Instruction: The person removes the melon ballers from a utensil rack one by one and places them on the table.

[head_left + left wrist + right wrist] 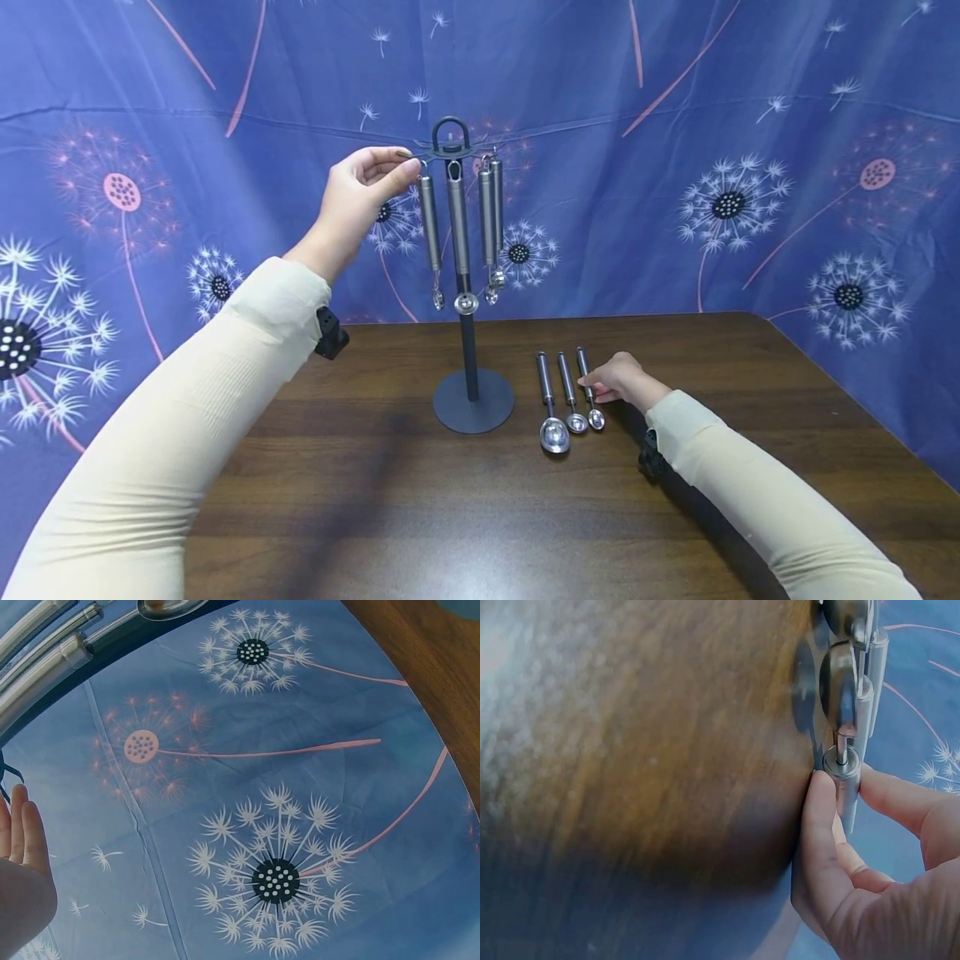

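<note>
I see the left arm (240,375) slanting up and forward, the left hand (358,190) held high, thumb (397,180) and fingers (381,156) pinching. Well below it, the right arm (765,483) reaches forward and inward, the right hand (624,379) pinching too, thumb opposite the fingers.

Brown wood-grain worktop (480,517). Standing on it is a dark stand (468,342) with a round base (452,414); just right, 3 metal spoons (566,379) lie side by side, bowls nearest the viewer.

Head view's looking pretty bright, glare pooling on the wooden tabletop (487,512) and a soft shadow (341,512) stretching across it; right wrist view's blurring that surface badly.
</note>
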